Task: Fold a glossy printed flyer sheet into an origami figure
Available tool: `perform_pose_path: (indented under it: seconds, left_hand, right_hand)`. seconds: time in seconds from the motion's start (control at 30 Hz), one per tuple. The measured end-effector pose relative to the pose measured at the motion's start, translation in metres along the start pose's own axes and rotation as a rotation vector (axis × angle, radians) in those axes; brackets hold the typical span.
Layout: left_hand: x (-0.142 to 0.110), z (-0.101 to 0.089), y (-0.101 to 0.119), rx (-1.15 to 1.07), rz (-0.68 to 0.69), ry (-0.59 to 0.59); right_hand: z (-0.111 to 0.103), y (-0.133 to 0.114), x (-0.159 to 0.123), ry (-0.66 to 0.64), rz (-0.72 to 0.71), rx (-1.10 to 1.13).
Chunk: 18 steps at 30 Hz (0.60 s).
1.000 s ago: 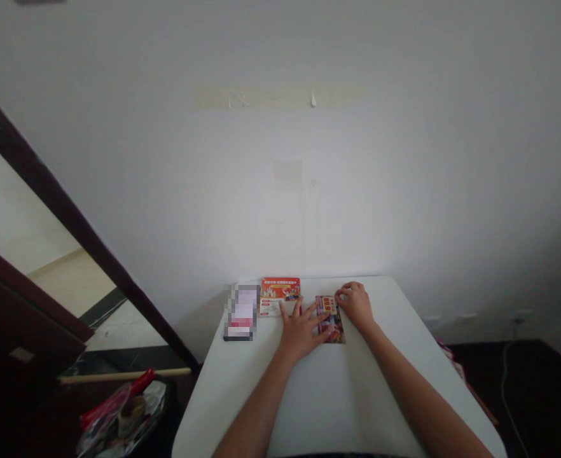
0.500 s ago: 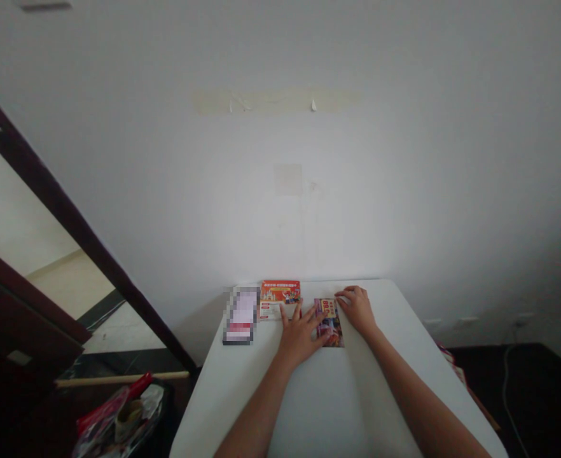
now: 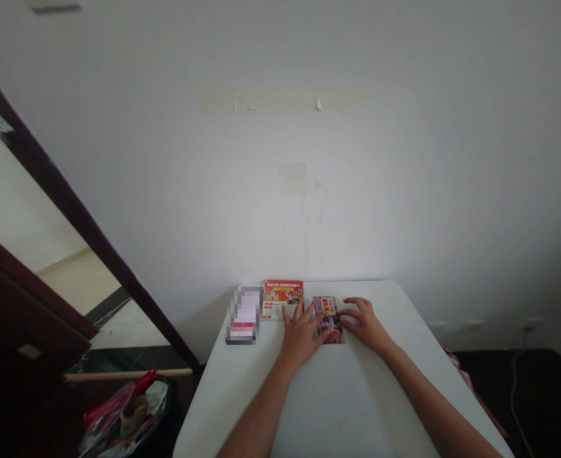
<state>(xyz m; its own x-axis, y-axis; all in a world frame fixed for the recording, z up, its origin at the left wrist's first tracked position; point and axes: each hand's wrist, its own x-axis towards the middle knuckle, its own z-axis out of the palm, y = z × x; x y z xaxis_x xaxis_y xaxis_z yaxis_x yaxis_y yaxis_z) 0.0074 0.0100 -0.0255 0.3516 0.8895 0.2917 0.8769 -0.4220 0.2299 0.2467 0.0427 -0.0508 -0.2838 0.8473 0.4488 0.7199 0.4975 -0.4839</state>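
**Both our hands flat on a small printed leaflet**

We have both hands out on the white table (image 3: 338, 407), at its far end, close to the wall. Between them lies a small colourful leaflet (image 3: 328, 319), upright in portrait, with a yellow patch and red figures near its top and a darker picture below.

Our left hand (image 3: 302, 334) lies palm down with the fingers spread and stretched forward. Its fingertips on the right side rest on the left edge of the leaflet; the others reach toward the card beyond. It grips nothing: it is open and pressed flat.

Our right hand (image 3: 364, 321) sits just to the right of the leaflet, fingers loosely extended and pointing left, the tips touching the leaflet's right edge. It too is open, with nothing closed in it. Whether any finger has got under the paper we cannot tell; the leaflet looks flat on the table.

Just beyond our left hand, touching the far side of its fingertips, lies an orange and white card (image 3: 282, 298), set landscape. Left of that card, and well left of our left hand, is a dark-edged phone (image 3: 243, 315), its face blurred out.

Far to the left of our left forearm, down off the table, a bag with red and clear plastic (image 3: 121, 416) sits beside a dark door frame (image 3: 70, 210).
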Motion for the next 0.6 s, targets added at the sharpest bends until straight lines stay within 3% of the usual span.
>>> perform_pose_path:
  seconds: [0.33,0.6]
  left_hand:
    - [0.0027,0.0087,-0.0063,0.015,-0.148,0.071]
    - [0.0006,0.0005,-0.0039,-0.047,-0.136,0.089]
  right_hand:
    - [-0.0032,-0.0106,-0.0111,0.026,-0.076,-0.03]
    - [0.0006,-0.0074,-0.0118,0.016,-0.11,-0.076]
